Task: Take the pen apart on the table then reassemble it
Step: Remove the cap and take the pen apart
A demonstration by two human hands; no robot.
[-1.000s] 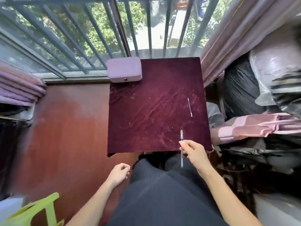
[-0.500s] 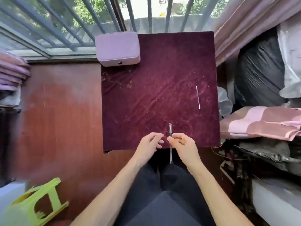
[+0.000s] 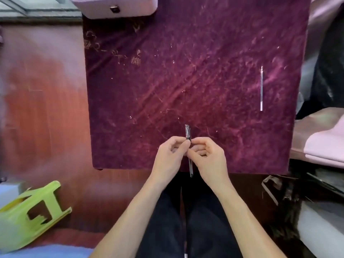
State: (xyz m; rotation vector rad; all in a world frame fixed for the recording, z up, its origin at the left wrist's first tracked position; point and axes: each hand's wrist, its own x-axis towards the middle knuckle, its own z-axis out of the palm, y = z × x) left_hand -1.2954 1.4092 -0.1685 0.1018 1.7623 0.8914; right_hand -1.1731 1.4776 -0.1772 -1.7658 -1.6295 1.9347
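A slim clear pen (image 3: 188, 132) with a dark core points away from me over the near edge of the table (image 3: 130, 99), which is covered in dark red velvet. My right hand (image 3: 208, 157) pinches its middle. My left hand (image 3: 170, 157) meets it from the left, fingertips on the barrel just below the capped top. The pen's lower end sticks out below my hands. A thin white refill (image 3: 261, 88) lies alone on the cloth at the right, apart from both hands.
A pale lilac box (image 3: 115, 6) sits at the table's far left corner. A green plastic stool (image 3: 29, 215) lies tipped on the red-brown floor at lower left. Bags and folded cloth (image 3: 320, 138) crowd the right side. My dark-trousered legs are under the table edge.
My left hand rose from my lap and closed on the pen beside my right hand. The view has tilted down and moved closer to the table.
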